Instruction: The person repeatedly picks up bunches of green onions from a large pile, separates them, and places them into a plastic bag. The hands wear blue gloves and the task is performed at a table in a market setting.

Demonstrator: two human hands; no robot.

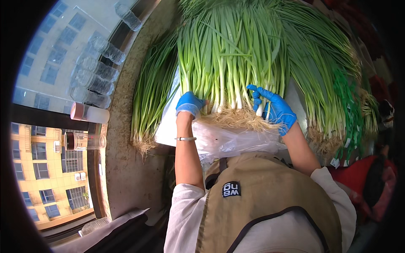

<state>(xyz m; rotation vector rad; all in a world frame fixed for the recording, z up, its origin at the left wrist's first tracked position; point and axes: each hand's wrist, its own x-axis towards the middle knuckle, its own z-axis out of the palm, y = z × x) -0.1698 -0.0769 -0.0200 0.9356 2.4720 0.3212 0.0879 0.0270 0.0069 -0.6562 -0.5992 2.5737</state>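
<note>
A wide pile of green onions (234, 72) lies before me, white stems and tangled roots towards my body. At the pile's left edge is my left hand (190, 104), in a blue glove, its fingers curled by the stems; whether it grips any is hidden. My right hand (274, 109), also gloved in blue, is at the right part of the roots, fingers bent around a few white stems, index finger stretched out to the left. Whether those stems are held firmly is unclear. Clear plastic sheeting (234, 140) lies under the roots, against my brown apron (272, 186).
More green onions lie at the left (155, 91) and right (322, 101). Green ties with white tags (348, 110) hang over the right-hand ones. Plastic bottles (95, 82) and a lidded jar (85, 141) line the window ledge. Red fabric (357, 180) is at the lower right.
</note>
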